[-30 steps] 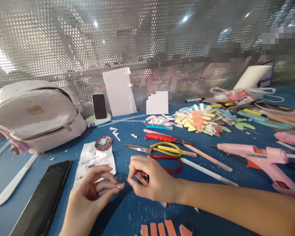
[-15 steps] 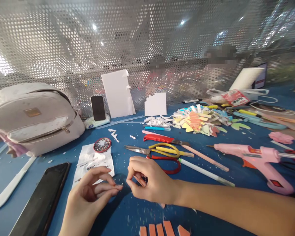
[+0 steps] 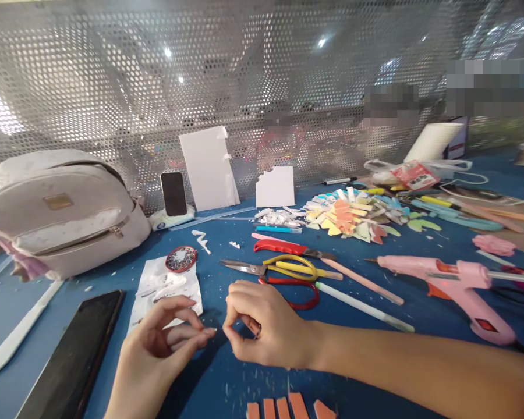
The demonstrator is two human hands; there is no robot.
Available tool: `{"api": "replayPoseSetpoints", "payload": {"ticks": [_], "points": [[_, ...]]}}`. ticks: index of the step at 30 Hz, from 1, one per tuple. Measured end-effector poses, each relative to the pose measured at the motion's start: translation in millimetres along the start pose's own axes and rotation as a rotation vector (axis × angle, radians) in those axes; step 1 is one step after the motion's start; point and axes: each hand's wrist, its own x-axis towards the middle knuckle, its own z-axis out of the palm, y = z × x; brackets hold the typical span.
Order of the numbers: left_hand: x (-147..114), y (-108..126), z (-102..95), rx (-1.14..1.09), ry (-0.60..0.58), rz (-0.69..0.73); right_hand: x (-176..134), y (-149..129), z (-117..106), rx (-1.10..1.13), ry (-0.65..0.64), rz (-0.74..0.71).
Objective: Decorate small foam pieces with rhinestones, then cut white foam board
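My left hand (image 3: 166, 343) pinches thumb and fingertips together just in front of a white paper sheet (image 3: 146, 285); anything between the tips is too small to name. Close beside it, with a narrow gap, my right hand (image 3: 266, 326) is curled, thumb against forefinger, and its contents are hidden. Beyond the right hand lie scissors (image 3: 244, 267) with yellow and red handles and a red-handled cutter (image 3: 279, 247). Several orange strips (image 3: 282, 407) lie at the near edge. On the paper sits a round red-rimmed dish (image 3: 181, 259) of small speckled bits.
A pale backpack (image 3: 65, 215) and a dark phone (image 3: 74, 355) are on the left. To the right lies a pink glue gun (image 3: 454, 285). Farther back are a heap of coloured paper scraps (image 3: 349, 212), white boards (image 3: 209, 169) and a perforated metal screen (image 3: 244, 70).
The view has shifted slightly. Both hands keep nearly the same place and pose; the right thumb and forefinger look a little closer together.
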Motion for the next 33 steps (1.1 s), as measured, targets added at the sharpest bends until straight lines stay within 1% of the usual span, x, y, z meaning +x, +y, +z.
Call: {"api": "replayPoseSetpoints", "payload": {"ticks": [13, 33], "points": [[1.2, -0.2, 0.9, -0.023, 0.006, -0.006, 0.9, -0.6, -0.8, 0.027, 0.007, 0.008], [2.2, -2.6, 0.3, -0.016, 0.011, -0.002, 0.0, 0.5, 1.5, -0.018, 0.026, 0.021]]}}
